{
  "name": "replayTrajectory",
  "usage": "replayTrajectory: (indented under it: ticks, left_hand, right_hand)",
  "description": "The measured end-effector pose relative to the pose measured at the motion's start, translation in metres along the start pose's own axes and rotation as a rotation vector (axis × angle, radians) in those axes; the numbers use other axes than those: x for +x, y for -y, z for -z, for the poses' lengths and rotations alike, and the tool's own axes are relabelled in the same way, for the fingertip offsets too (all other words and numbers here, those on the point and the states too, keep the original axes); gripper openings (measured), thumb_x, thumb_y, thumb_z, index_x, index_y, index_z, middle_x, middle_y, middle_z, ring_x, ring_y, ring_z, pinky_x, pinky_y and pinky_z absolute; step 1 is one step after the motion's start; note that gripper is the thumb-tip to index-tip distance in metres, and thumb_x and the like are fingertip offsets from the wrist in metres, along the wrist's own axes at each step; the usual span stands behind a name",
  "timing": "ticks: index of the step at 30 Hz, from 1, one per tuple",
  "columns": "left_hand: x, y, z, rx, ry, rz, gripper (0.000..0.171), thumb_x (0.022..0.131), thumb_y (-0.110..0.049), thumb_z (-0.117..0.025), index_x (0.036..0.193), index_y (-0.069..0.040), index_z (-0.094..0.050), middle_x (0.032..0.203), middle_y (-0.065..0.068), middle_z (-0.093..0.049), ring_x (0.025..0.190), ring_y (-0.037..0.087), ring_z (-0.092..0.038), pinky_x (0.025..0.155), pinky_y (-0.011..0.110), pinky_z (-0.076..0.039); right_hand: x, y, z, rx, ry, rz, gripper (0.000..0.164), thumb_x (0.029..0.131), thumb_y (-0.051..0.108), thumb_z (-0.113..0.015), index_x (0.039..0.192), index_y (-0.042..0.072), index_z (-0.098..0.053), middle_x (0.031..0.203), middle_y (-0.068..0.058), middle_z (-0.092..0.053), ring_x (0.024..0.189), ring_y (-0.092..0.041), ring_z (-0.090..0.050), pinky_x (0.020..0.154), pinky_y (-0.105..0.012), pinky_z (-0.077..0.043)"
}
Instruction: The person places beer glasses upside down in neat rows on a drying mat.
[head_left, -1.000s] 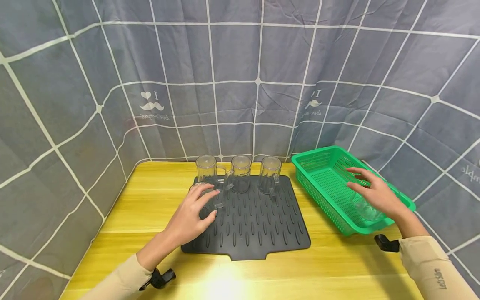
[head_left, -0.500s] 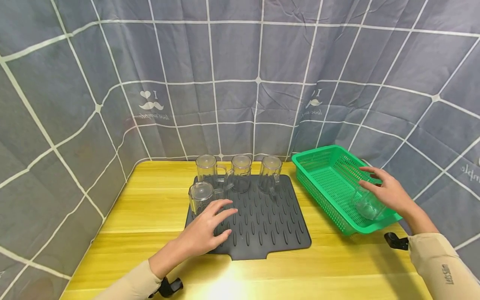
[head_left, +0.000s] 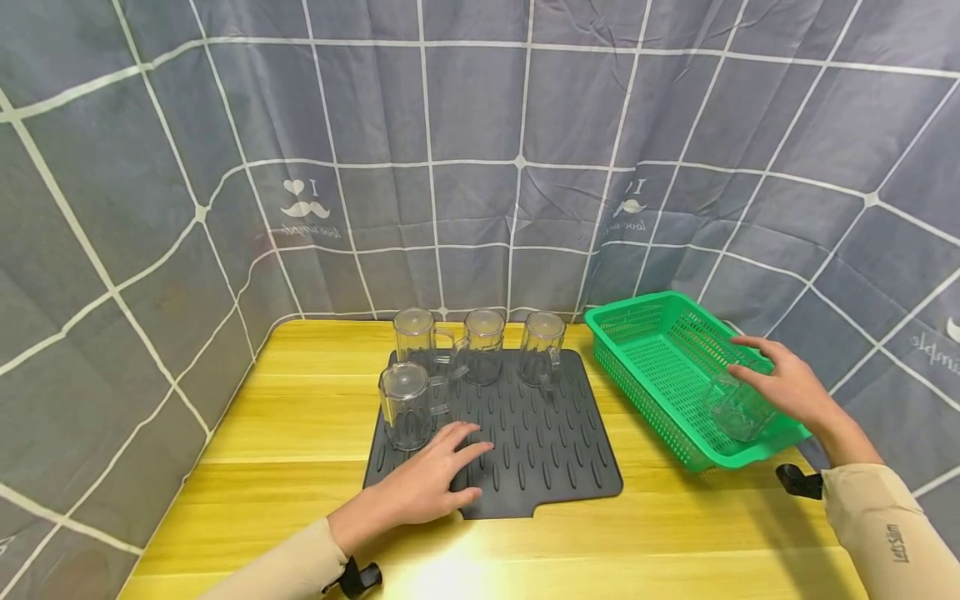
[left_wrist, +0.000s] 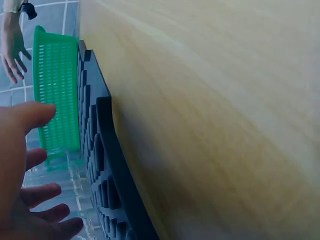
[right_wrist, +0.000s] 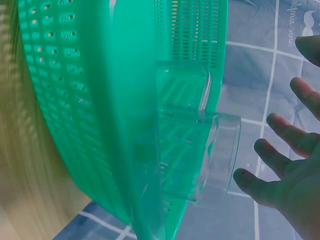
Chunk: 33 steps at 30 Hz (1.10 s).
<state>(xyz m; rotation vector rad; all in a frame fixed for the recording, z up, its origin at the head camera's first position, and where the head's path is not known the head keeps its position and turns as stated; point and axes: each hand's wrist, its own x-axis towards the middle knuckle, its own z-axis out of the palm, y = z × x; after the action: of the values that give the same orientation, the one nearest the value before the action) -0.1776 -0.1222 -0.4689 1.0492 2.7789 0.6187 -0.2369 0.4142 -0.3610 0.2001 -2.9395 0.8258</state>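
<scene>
My left hand [head_left: 431, 479] hovers over the front left of a black ridged mat [head_left: 525, 467], fingers spread and holding nothing. Just beyond it stands a clear mug [head_left: 406, 404] with its handle to the right. Along the mat's back edge are three more mugs: a left one [head_left: 414, 337], a middle one [head_left: 483, 346] and a right one [head_left: 541, 346]. On the right, my right hand [head_left: 795, 396] is above a clear mug [head_left: 738, 408] inside a green basket [head_left: 645, 396]. In the right wrist view, its loosely bent fingers [right_wrist: 285, 132] are apart from that mug [right_wrist: 220, 155].
The mat and basket sit on a yellow wood-grain table [head_left: 300, 417]. A grey curtain [head_left: 480, 208] with white grid lines encloses the back and sides. The basket's long wall [head_left: 645, 408] rises between the mat and the mug inside.
My left hand has moved right and towards me, away from the front left mug, which is now uncovered. My right hand has shifted slightly right, over the mug in the basket.
</scene>
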Motion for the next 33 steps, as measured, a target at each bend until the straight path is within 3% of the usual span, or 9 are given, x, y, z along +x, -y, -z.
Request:
replayTrajectory:
  ticks: [19,27,33]
  left_hand:
    - [0.008,0.011,-0.008,0.018,0.164,0.068,0.069,0.097,-0.052,-0.062,0.156,-0.025,-0.039,0.166,0.014,-0.022,0.153,0.042,-0.016,0.115,0.062,-0.032]
    - [0.009,0.012,-0.010,0.013,0.180,0.080,0.067,0.097,-0.053,-0.062,0.155,-0.026,-0.041,0.166,0.013,-0.021,0.154,0.041,-0.015,0.115,0.063,-0.032]
    - [0.011,0.011,-0.010,0.004,0.180,0.082,0.066,0.097,-0.052,-0.062,0.155,-0.026,-0.043,0.166,0.012,-0.021,0.154,0.041,-0.015,0.115,0.063,-0.030]
  right_hand:
    - [0.000,-0.020,0.003,-0.099,-0.056,0.040,0.063,0.096,0.034,-0.068,0.143,-0.004,-0.047,0.143,-0.043,-0.037,0.129,-0.067,-0.029,0.095,-0.078,-0.027]
    - [-0.001,-0.029,0.007,-0.114,-0.006,0.006,0.067,0.096,0.032,-0.068,0.144,-0.006,-0.043,0.143,-0.046,-0.033,0.129,-0.068,-0.027,0.099,-0.080,-0.021]
    - [-0.002,-0.036,0.008,-0.138,0.030,-0.015,0.065,0.095,0.029,-0.070,0.142,-0.007,-0.044,0.142,-0.047,-0.033,0.127,-0.067,-0.030,0.097,-0.078,-0.027]
